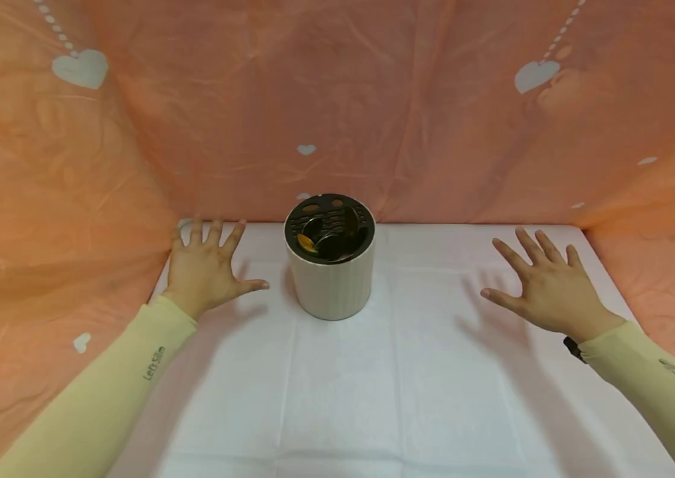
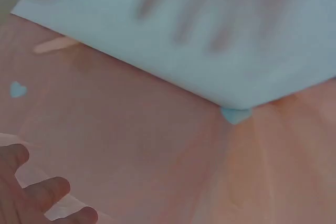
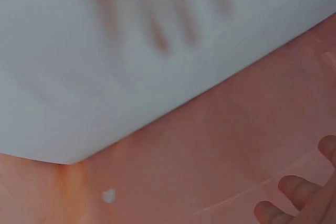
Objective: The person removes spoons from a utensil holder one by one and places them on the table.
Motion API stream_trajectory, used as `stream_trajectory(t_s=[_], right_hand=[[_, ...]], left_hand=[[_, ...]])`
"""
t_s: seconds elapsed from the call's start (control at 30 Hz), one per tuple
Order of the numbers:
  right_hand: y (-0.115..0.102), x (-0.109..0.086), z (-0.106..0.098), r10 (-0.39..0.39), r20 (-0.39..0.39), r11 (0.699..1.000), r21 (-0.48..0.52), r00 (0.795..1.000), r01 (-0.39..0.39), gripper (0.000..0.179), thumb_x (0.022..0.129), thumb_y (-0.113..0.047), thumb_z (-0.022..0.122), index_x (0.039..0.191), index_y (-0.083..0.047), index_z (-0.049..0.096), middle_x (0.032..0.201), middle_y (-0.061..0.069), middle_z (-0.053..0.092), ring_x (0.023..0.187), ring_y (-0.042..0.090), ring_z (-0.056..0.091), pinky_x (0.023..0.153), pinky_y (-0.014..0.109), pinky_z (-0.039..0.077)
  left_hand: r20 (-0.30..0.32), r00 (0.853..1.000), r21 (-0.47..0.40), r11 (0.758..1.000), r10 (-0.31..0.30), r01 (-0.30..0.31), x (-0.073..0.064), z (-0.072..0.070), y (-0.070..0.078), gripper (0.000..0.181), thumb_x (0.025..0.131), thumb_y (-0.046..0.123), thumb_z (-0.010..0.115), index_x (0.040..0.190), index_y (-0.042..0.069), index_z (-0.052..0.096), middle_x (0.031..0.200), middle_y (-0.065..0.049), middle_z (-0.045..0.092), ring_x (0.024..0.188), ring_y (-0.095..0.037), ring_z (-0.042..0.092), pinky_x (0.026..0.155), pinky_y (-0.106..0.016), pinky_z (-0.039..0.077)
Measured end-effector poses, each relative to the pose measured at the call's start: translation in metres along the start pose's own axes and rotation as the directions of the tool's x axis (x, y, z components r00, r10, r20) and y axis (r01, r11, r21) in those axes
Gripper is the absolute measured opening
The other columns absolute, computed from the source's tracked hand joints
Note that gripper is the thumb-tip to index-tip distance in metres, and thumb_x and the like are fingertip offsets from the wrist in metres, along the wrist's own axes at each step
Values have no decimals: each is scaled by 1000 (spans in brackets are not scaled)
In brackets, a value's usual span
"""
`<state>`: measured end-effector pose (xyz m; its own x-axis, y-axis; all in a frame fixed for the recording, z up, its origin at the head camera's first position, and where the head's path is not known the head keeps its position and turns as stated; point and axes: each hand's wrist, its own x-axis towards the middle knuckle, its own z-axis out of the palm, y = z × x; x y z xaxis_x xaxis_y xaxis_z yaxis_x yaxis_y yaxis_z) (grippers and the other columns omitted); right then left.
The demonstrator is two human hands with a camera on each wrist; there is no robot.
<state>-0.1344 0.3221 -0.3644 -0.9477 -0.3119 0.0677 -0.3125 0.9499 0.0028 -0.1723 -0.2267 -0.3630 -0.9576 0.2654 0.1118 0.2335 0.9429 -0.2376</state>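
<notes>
A white ribbed cylindrical holder (image 1: 331, 289) stands upright on the table, with a black slotted top (image 1: 328, 206). Shiny rounded pieces, dark except for one gold-coloured piece (image 1: 307, 243), show in its top; their kind cannot be told. To the holder's left, my left hand (image 1: 200, 272) is held above the table with fingers spread and straight, apart from the holder. My right hand (image 1: 555, 292) hovers farther off on the right side, also spread and touching nothing. Each wrist view shows only some fingertips of its hand, over the table edge and the cloth.
A white cloth covers the table (image 1: 343, 398). Orange-pink sheets (image 1: 337, 86) with white hearts hang behind it and along both sides, close to its edges. Both hands cast shadows on the tabletop.
</notes>
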Motion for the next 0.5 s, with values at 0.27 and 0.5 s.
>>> stream_trajectory(t_s=[0.27, 0.5], right_hand=[[-33, 20, -16, -100, -73, 995, -13, 992, 99, 91, 87, -74, 55, 157, -20, 35, 159, 20, 26, 146, 43, 18, 105, 75, 15], [-59, 37, -27, -218, -159, 976, -44, 963, 213, 88, 86, -73, 57, 155, -20, 38, 157, 18, 31, 141, 43, 30, 105, 70, 23]], left_hand=[[-25, 1000, -72, 997, 11, -13, 7, -9, 23, 120, 67, 91, 55, 158, 18, 31, 154, -23, 33, 139, -52, 25, 104, -72, 17], [-25, 999, -169, 985, 27, -31, 13, -15, 43, 120, 67, 92, 52, 159, 20, 27, 156, -18, 31, 143, -47, 22, 106, -70, 19]])
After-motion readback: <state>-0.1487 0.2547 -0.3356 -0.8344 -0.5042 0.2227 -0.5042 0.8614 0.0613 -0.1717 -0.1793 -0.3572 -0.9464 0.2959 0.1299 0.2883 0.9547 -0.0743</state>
